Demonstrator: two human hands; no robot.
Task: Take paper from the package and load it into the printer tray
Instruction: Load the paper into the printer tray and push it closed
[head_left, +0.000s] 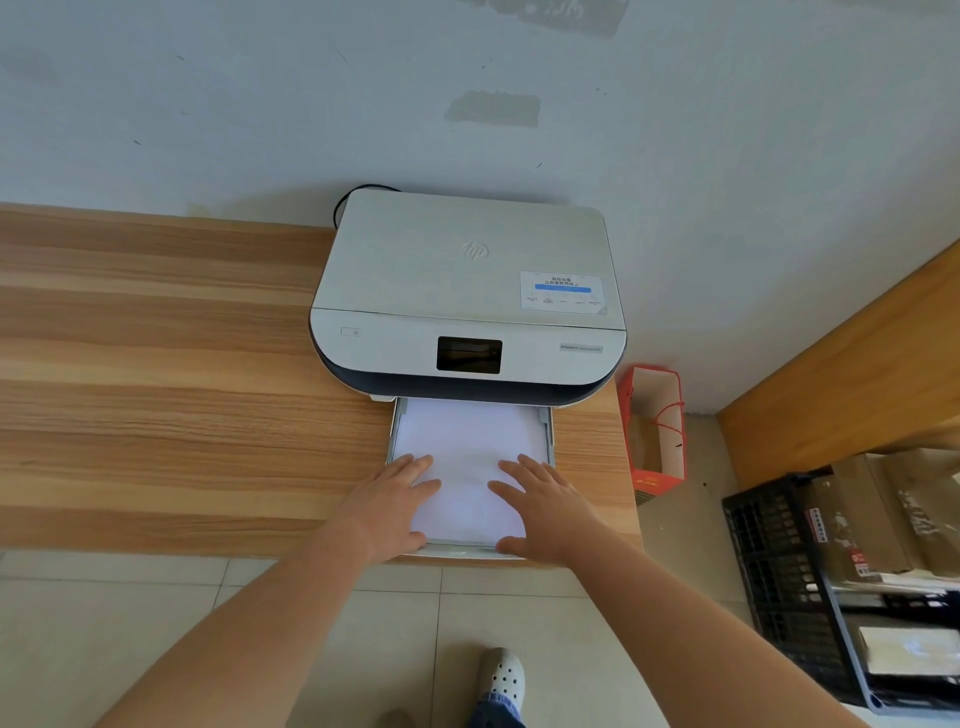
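Head view, looking down on a white printer (467, 291) that stands at the centre of the frame on a wooden desk (156, 389), its back against the pale wall so that its front faces the person. Below the printer's dark front edge the tray (393, 431) is drawn out toward the lower part of the frame, reaching the near edge of the desk, which leaves its bed exposed for loading. A stack of white paper (467, 441) lies flat inside the tray, its far end tucked under the printer body and its sides lying between the tray's side walls, which appear to keep the sheets square. Left hand (400, 499) and right hand (545, 504) both rest palm-down on the near half of the paper, fingers straight and spread, pointing toward the printer; neither grasps anything, and both are flat and released, pressing rather than holding. Such a placement, one hand near each side edge, probably serves to flatten the sheets and to nudge them evenly forward without skewing them. Thumbs lie at the near end of the stack, by the tray's front lip. Judging from this arrangement, the loading is nearly complete, with the closing of the tray not yet done. No paper package is visible. At the right of the frame, on the tiled floor beside the desk, stand a red paper bag (657, 431) and a black crate (789, 587) of boxes. A shoe (503, 675) shows at the bottom centre.
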